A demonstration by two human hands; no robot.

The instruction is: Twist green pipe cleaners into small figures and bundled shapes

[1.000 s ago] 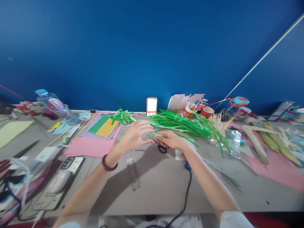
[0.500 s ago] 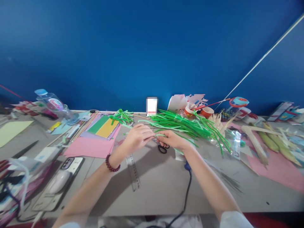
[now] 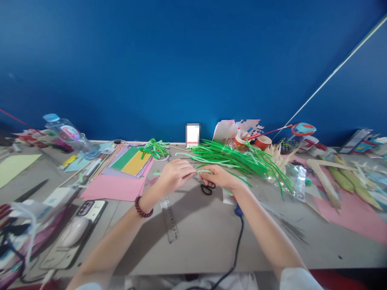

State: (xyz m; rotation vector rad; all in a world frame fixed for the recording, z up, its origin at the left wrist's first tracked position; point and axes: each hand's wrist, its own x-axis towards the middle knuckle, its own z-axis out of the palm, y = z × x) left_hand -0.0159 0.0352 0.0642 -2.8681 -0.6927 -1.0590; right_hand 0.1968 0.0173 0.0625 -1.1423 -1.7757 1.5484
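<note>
My left hand [image 3: 177, 175] and my right hand [image 3: 217, 177] meet almost fingertip to fingertip above the middle of the table. A thin, light green pipe cleaner [image 3: 203, 171] runs between them, pinched by the right fingers. Left fingertips close on its near end, though the exact contact is hidden. Just under my right hand are scissors [image 3: 207, 189] with black handles; whether the fingers touch them I cannot tell. Behind the hands lies a large bundle of green pipe cleaners [image 3: 232, 156]. A tangled green pipe-cleaner piece [image 3: 155, 149] sits at the back left.
A clear ruler [image 3: 169, 220] lies before my left hand. Pink sheets [image 3: 116, 188] and a phone [image 3: 74, 233] with a mouse [image 3: 75, 231] on it are leftward. A dark cable [image 3: 238, 245] crosses the front edge. Corn husks [image 3: 325, 185] lie right; a plastic bottle [image 3: 65, 131] leans back left.
Both hands stay nearly in place. A light green end that stuck out behind my left hand no longer shows there; the strand at the fingertips is slightly more curved.
</note>
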